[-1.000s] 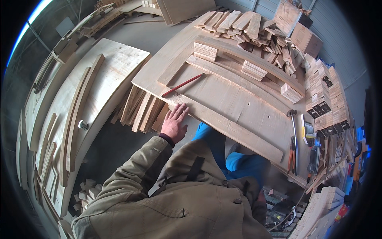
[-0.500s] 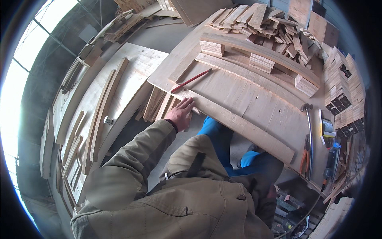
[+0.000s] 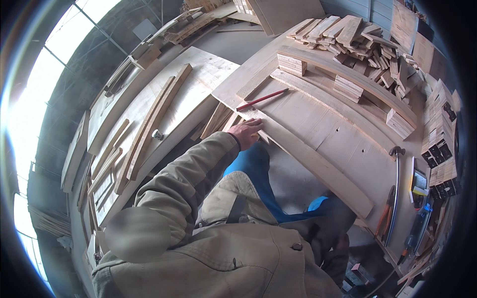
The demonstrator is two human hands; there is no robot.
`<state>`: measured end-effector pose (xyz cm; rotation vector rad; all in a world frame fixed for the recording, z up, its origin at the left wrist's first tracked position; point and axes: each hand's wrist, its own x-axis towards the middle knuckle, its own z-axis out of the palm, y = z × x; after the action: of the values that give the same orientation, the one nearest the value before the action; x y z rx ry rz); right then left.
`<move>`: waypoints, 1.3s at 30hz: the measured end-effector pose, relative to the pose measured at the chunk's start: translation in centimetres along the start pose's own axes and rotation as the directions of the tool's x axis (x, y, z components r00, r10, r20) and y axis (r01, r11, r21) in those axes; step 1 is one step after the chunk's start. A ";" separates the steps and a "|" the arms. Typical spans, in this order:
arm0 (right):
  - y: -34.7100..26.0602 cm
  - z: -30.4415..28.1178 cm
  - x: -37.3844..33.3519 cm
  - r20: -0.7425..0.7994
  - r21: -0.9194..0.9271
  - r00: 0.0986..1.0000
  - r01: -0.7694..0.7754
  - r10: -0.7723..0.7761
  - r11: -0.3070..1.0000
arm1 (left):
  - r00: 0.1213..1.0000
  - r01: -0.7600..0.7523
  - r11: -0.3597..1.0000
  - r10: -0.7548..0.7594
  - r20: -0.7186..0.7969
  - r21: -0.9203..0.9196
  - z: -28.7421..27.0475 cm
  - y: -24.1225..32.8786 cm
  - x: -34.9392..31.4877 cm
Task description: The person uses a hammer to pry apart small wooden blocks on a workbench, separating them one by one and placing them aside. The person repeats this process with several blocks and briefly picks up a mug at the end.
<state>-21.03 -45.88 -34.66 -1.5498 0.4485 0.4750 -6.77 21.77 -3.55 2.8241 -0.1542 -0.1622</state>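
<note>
My left hand [image 3: 246, 133] lies with fingers stretched flat over the near left end of a long wooden board [image 3: 310, 156] along the bench's front edge. The board forms the near side of a frame of wood strips on a plywood worktop [image 3: 323, 124]. A red pencil [image 3: 262, 99] rests across the frame's left end, just beyond my fingertips. My right hand [image 3: 342, 242] hangs low near the right leg, mostly in shadow, its fingers hidden. A curved wooden strip [image 3: 348, 79] rests on several laminated blocks [image 3: 348, 88] behind the frame.
At the worktop's right lie a hammer [image 3: 396, 184], orange-handled pliers [image 3: 385, 216] and a blue tool [image 3: 421, 226]. Cut wood pieces [image 3: 360, 42] are piled at the back, with stacked wooden bars [image 3: 439, 139] at far right. Another table [image 3: 201, 74] with long strips stands at left.
My view has turned, so the bench appears farther right. My left hand stays on the board's end. The blue-clad left leg has shifted and shows more.
</note>
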 end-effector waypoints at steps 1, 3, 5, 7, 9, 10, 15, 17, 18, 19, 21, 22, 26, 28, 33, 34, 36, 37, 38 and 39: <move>-1.0 0.5 0.0 0.024 0.013 1.000 0.000 0.000 1.000 | 0.999 0.035 0.999 -0.035 0.012 -0.014 -0.1 0.4 0.0; -2.9 1.5 0.1 -0.011 -0.043 1.000 -0.016 0.015 0.999 | 0.999 0.046 0.999 -0.046 0.003 -0.005 -0.3 1.0 0.0; -4.4 2.7 -0.3 0.023 0.043 1.000 0.019 -0.020 0.999 | 0.999 0.040 0.999 -0.040 -0.002 -0.023 -0.5 1.1 -0.3; -6.0 3.8 -0.7 0.005 0.051 1.000 0.012 -0.012 0.999 | 0.999 0.039 0.997 -0.040 -0.011 -0.066 -0.4 1.0 -0.4; -7.7 4.6 -1.2 -0.045 0.003 0.999 -0.024 0.024 1.000 | 0.999 0.001 0.997 -0.005 -0.049 -0.076 0.1 0.6 -0.3; -8.4 4.9 -1.4 -0.036 -0.064 0.999 -0.002 0.000 0.998 | 0.998 0.005 0.997 -0.010 -0.055 -0.079 0.3 0.3 -0.3; -10.9 6.4 -2.0 -0.242 -0.496 0.970 -0.112 -0.014 0.861 | 0.996 0.028 0.991 -0.038 -0.076 -0.132 1.7 -0.5 -1.0; -11.2 7.7 -2.0 -0.249 -0.529 0.965 -0.070 -0.077 0.846 | 0.996 0.042 0.987 -0.054 -0.072 -0.158 2.1 -0.7 -1.3; -11.8 8.3 -1.9 -0.262 -0.560 0.957 -0.048 -0.122 0.827 | 0.997 0.040 0.983 -0.051 -0.059 -0.181 2.3 -0.8 -1.4; -13.0 8.5 -2.1 -0.228 -0.656 0.963 -0.045 -0.141 0.754 | 0.996 0.023 0.982 -0.039 -0.083 -0.186 2.6 -0.9 -1.5; -15.4 9.6 -2.9 -0.164 -0.816 0.966 -0.018 -0.202 0.578 | 0.992 -0.016 0.975 -0.012 -0.126 -0.221 3.1 -1.3 -1.7; -16.4 10.8 -3.6 -0.135 -0.815 0.967 0.015 -0.214 0.579 | 0.988 -0.037 0.969 -0.001 -0.152 -0.245 3.4 -1.4 -1.9; -21.0 16.5 -7.3 -0.027 -0.882 0.946 0.130 -0.324 0.453 | 0.977 -0.092 0.949 0.028 -0.212 -0.301 4.0 -1.9 -2.0; -23.4 19.9 -8.9 0.063 -0.925 0.920 0.200 -0.388 0.322 | 0.979 -0.083 0.949 0.021 -0.203 -0.304 4.0 -1.9 -2.1; -28.1 27.1 -11.2 0.172 -0.806 0.919 0.338 -0.354 0.485 | 0.981 -0.082 0.941 0.018 -0.195 -0.327 3.7 -1.6 -2.2; -28.6 28.2 -11.4 0.228 -0.835 0.921 0.352 -0.316 0.423 | 0.980 -0.089 0.938 0.023 -0.196 -0.335 3.7 -1.7 -2.3; -29.5 30.5 -11.3 0.351 -0.859 0.906 0.412 -0.236 0.304 | 0.980 -0.095 0.937 0.028 -0.197 -0.338 3.7 -1.9 -2.4; -29.7 31.7 -11.2 0.396 -0.850 0.890 0.448 -0.226 0.278 | 0.980 -0.095 0.937 0.030 -0.195 -0.336 3.6 -2.0 -2.4; -29.9 33.0 -10.9 0.440 -0.833 0.871 0.487 -0.220 0.264 | 0.981 -0.092 0.938 0.028 -0.192 -0.334 3.6 -2.0 -2.4; -30.0 34.4 -10.5 0.484 -0.810 0.847 0.528 -0.219 0.255 | 0.981 -0.086 0.939 0.023 -0.191 -0.333 3.6 -2.1 -2.3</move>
<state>-14.01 -10.67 -4.64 -2.5789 -0.6096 0.5851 -9.28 22.97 -7.35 2.4698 -0.1473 0.0797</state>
